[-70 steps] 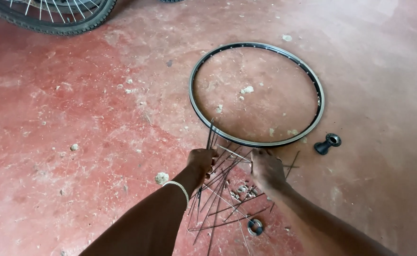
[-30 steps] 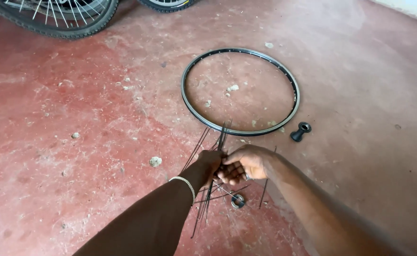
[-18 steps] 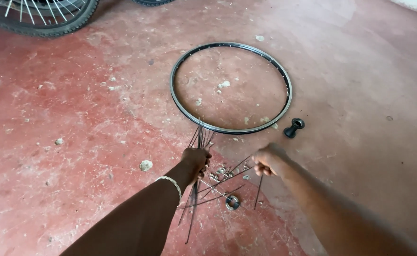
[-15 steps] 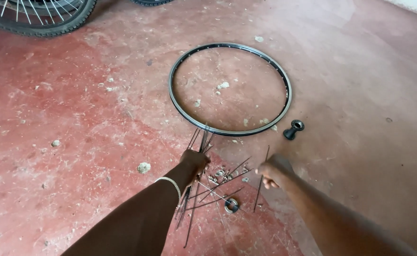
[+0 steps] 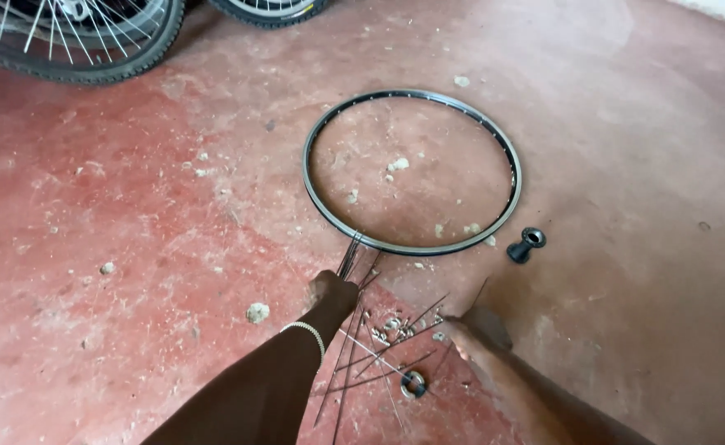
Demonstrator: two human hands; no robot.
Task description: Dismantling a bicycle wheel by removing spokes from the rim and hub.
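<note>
Gripping a spoke bundle (image 5: pixel 351 257) upright, left hand (image 5: pixel 333 292) closed; right hand (image 5: pixel 479 326) pinching one spoke beside rim (image 5: pixel 321 206).

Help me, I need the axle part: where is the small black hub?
The small black hub lies on the red floor, just outside the bare black rim, beyond the right hand.

Bundle of thin metal spokes (image 5: pixel 348 262), gripped upright-tilted, tips touching bare black rim (image 5: pixel 412 171) at its 7 o'clock; loose spokes (image 5: pixel 379 363) scattered flat on red floor, 6 o'clock of rim.
</note>
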